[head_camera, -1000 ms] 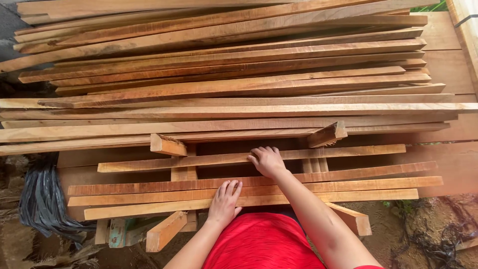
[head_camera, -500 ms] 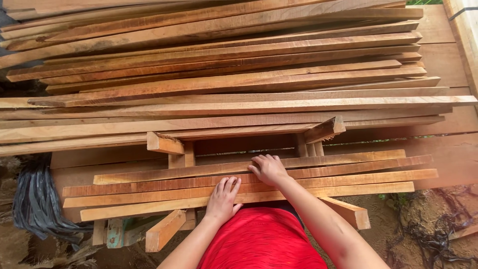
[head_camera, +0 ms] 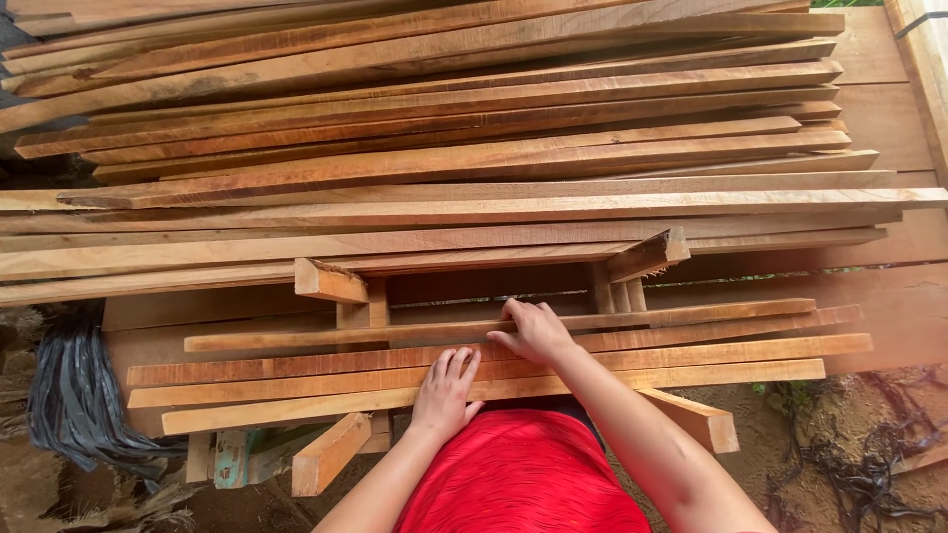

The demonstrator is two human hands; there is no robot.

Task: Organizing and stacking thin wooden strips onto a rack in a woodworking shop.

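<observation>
Four long wooden slats (head_camera: pixel 691 345) lie side by side across a rough timber frame (head_camera: pixel 331 281) at the near edge of a lumber stack, and a person in a red shirt (head_camera: pixel 523 479) bends over them with both bare hands on the wood. The left hand (head_camera: pixel 446 390) lies flat and open, fingers spread, across the two nearest slats just left of centre, palm down and gripping nothing. The right hand (head_camera: pixel 535 331) sits a little farther away and just to the right, its fingers curled over the far edge of the farthest slat; whether it truly clasps the slat or only presses on it cannot be told from this angle. The two hands are close but not touching. The slats run left to right, their right ends reaching well past the frame. Beyond them a gap shows short upright wooden blocks (head_camera: pixel 617 291) of the frame, and farther off a large pile of long boards (head_camera: pixel 444 128) fills the far half of the scene, stacked roughly parallel and slanting slightly upward to the right. At the near left, a bundle of dark plastic strips (head_camera: pixel 74 395) hangs beside the frame over muddy ground (head_camera: pixel 849 434). A sawn wooden leg (head_camera: pixel 691 417) juts out below the slats at the near right.
</observation>
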